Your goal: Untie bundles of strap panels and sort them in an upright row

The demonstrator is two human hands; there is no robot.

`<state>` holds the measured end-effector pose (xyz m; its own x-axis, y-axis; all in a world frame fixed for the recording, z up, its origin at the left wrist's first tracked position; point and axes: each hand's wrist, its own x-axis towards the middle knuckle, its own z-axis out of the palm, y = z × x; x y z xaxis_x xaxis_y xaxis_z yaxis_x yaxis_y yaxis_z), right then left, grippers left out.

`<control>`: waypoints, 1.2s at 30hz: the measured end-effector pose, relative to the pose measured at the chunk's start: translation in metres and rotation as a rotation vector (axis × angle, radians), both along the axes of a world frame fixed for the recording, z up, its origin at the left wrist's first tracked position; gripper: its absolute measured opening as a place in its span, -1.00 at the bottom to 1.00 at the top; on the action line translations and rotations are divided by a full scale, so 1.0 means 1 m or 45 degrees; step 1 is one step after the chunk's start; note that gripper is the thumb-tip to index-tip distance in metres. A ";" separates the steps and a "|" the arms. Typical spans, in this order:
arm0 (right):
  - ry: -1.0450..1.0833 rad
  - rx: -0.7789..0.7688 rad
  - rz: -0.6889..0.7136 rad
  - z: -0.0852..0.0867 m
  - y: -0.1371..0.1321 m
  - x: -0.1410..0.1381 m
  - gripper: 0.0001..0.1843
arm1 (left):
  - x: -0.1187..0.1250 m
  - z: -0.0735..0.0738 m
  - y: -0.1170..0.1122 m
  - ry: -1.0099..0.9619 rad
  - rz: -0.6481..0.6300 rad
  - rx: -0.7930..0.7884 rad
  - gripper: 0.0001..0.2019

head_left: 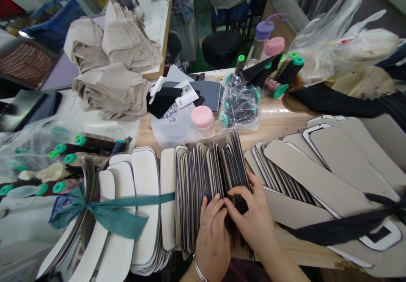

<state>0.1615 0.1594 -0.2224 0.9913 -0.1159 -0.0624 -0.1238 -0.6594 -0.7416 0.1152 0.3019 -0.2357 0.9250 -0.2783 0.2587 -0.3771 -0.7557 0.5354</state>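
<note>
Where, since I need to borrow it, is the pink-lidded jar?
In the head view, the pink-lidded jar stands near the centre, just beyond the upright black-edged panels and to the left of the clear plastic bag.

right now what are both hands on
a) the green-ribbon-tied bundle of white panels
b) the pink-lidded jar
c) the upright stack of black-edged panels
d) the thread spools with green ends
C: the left hand and right hand are both pressed against the upright stack of black-edged panels, with their fingers at its edges.
</note>
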 end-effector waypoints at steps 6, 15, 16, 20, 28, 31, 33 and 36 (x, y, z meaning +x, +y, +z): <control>0.006 -0.021 0.007 0.002 0.003 0.000 -0.89 | 0.000 0.001 0.002 0.008 -0.004 -0.021 -0.57; 0.054 -0.058 0.037 0.012 0.005 -0.003 -0.87 | 0.000 0.007 0.002 0.048 0.036 -0.082 -0.59; 0.063 -0.055 0.047 0.013 0.005 -0.003 -0.86 | 0.000 0.007 0.002 0.051 0.034 -0.083 -0.58; 0.067 -0.046 0.037 0.013 0.005 -0.004 -0.79 | -0.001 0.008 0.002 0.055 0.026 -0.059 -0.59; -0.034 -0.045 0.094 0.013 0.003 -0.003 -0.82 | 0.012 0.029 0.008 0.026 -0.130 0.249 -0.61; -0.024 -0.074 0.081 0.015 0.004 -0.003 -0.88 | 0.021 0.039 0.014 0.023 -0.181 0.340 -0.65; -0.016 -0.089 0.076 0.015 0.005 -0.003 -0.89 | 0.023 0.041 0.019 0.010 -0.213 0.355 -0.66; -0.007 -0.114 0.075 0.015 0.007 -0.002 -0.89 | 0.020 0.038 0.028 0.015 -0.267 0.349 -0.62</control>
